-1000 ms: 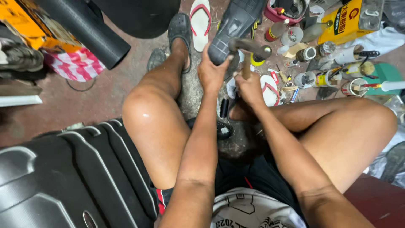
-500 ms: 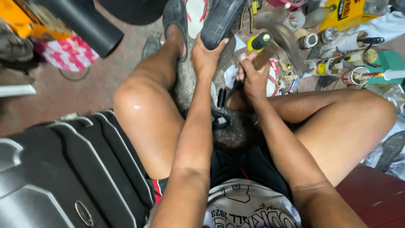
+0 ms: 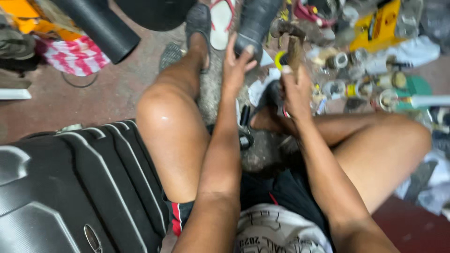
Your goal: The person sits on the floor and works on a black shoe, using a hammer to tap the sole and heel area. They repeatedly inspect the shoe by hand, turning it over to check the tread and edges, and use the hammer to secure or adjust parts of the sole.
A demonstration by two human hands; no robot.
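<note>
the right hand [image 3: 296, 91] is closed in a fist around the wooden handle of a hammer [image 3: 293, 49], thumb up along the shaft, the dark, worn metal head tilted above the fist and blurred. a yellow ring [image 3: 280, 60] shows just beside the handle; whether the hand holds it cannot be told. the left hand [image 3: 236, 65] has its fingers pressed against the near end of a black shoe [image 3: 255, 23], steadying it from below; the shoe stands on end, smooth and rubbery, rising past the top edge of the view, just left of the hammer.

the person sits on a rough reddish concrete floor [image 3: 70, 105], left knee raised, right leg folded flat. a hard black ribbed suitcase [image 3: 70, 187] lies at the left thigh. a white and red flip-flop [image 3: 221, 18] rests near the left foot, a black pipe [image 3: 101, 26] slants over a pink striped cloth [image 3: 72, 56], and small tins and spools [image 3: 361, 79] clutter the floor to the right.
</note>
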